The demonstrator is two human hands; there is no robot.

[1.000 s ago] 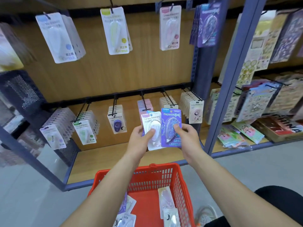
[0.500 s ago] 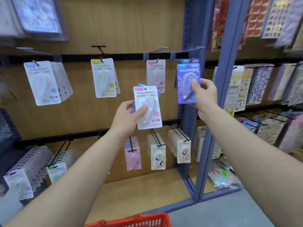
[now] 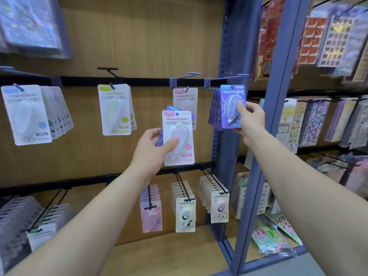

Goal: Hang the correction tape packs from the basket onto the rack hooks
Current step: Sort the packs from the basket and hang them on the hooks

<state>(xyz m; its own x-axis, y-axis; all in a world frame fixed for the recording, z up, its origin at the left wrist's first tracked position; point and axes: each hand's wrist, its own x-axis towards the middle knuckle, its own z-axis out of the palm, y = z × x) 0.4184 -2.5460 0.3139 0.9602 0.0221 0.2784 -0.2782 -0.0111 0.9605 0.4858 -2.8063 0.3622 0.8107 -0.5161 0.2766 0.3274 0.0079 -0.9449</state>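
Observation:
My right hand (image 3: 250, 118) pinches a purple correction tape pack (image 3: 232, 105) and holds it up at the rightmost upper hook (image 3: 227, 78), in front of several matching purple packs (image 3: 214, 108) hanging there. My left hand (image 3: 151, 150) grips a white-and-pink pack (image 3: 178, 136) with at least one more pack fanned behind it, below the pink packs' hook (image 3: 185, 76). The basket is out of view.
White packs (image 3: 25, 114) and yellow-green packs (image 3: 115, 109) hang further left on the upper rail. A lower rail carries several rows of packs (image 3: 184, 206). A blue upright post (image 3: 256, 136) borders the bay; sticker sheets (image 3: 326, 120) hang to its right.
My right hand has carried the purple pack up and slightly right to the purple hook. My left hand stays mid-height with its packs. The view tilted up and the red basket dropped out.

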